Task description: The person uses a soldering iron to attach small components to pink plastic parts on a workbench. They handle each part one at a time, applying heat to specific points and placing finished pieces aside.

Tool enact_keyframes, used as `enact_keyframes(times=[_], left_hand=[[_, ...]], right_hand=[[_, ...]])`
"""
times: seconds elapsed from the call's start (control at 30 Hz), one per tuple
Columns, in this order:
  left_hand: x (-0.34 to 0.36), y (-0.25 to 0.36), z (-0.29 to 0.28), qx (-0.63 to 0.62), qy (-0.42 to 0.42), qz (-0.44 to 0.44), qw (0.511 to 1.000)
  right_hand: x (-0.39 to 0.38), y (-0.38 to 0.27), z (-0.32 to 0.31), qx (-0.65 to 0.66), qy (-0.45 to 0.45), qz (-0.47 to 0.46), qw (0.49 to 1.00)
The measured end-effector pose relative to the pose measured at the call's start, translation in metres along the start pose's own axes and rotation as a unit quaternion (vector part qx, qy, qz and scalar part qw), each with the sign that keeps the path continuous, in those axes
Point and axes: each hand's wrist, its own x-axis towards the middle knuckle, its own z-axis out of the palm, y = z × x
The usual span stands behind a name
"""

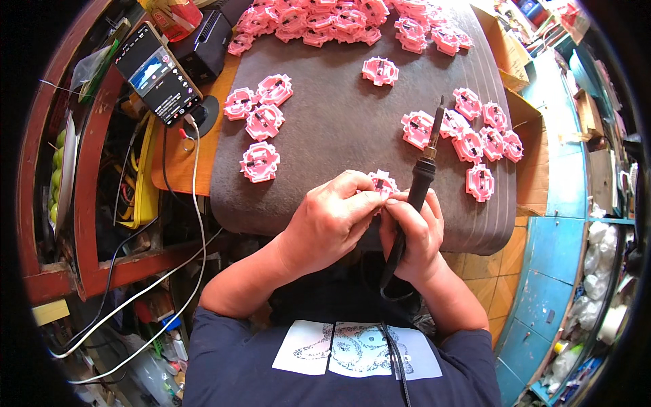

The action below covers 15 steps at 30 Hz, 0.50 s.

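Note:
Near the front edge of the dark mat, my left hand point(337, 214) is closed on a small pink plastic part point(383, 183), its fingers covering much of it. My right hand point(419, 234) holds a black-handled soldering iron point(422, 178), its tip pointing up and away from me. The right thumb and index finger also meet at the pink part's edge; whether they grip a piece there is hidden. Loose pink parts with dark inner pieces lie around: several at the left point(264, 122), several at the right point(469, 145) beyond the iron, and a single one point(380, 71) further back.
A large heap of pink parts point(319, 22) covers the far end of the mat point(325, 102). At the left, a phone point(157, 73) stands on a holder with a white cable point(202, 203) hanging down. Cardboard boxes point(530, 156) and a blue cabinet point(553, 285) border the right side.

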Motion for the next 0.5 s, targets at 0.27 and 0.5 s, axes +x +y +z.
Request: enact_keyframes(times=[0.27, 0.5], left_hand=[[0.002, 0.001, -0.001, -0.014, -0.011, 0.001, 1.000], [0.002, 0.003, -0.001, 0.009, -0.009, 0.010, 1.000]], right_hand=[[-0.003, 0.002, -0.002, 0.054, 0.044, -0.001, 0.998], [-0.011, -0.007, -0.039, 0.018, 0.040, -0.001, 0.999]])
